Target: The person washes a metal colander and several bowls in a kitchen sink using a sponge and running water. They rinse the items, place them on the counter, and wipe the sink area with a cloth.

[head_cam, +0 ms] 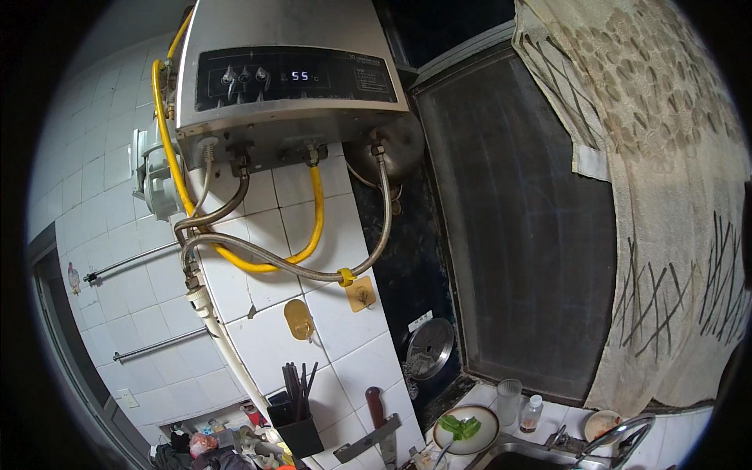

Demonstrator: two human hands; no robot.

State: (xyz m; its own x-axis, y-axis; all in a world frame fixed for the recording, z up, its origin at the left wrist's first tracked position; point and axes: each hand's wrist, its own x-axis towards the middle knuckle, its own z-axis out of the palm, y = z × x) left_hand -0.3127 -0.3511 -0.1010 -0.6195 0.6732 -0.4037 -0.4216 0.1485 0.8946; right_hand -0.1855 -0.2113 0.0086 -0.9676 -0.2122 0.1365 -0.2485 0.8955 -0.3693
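Neither of my hands is in view. Before me a metal gas water heater [282, 23] hangs on the white tiled wall, with a lit digital display [299, 76] on its black front panel. A yellow gas hose [318, 205] and a braided metal hose [385, 205] loop below it. Lower down, a black holder [299, 437] contains several dark chopsticks [301, 385]. A knife with a brown handle [374, 405] hangs at a wall-mounted rack [358, 445]. Green leaves [461, 427] lie on a plate [492, 437] near the sink.
A ribbed drinking glass [509, 402] and a small capped bottle [530, 414] stand by the window [529, 235]. Farther right are a bowl [590, 432], a curved faucet [617, 432] and a steel sink [499, 455]. A patterned curtain [664, 205] hangs at right; clutter [202, 446] fills the lower left.
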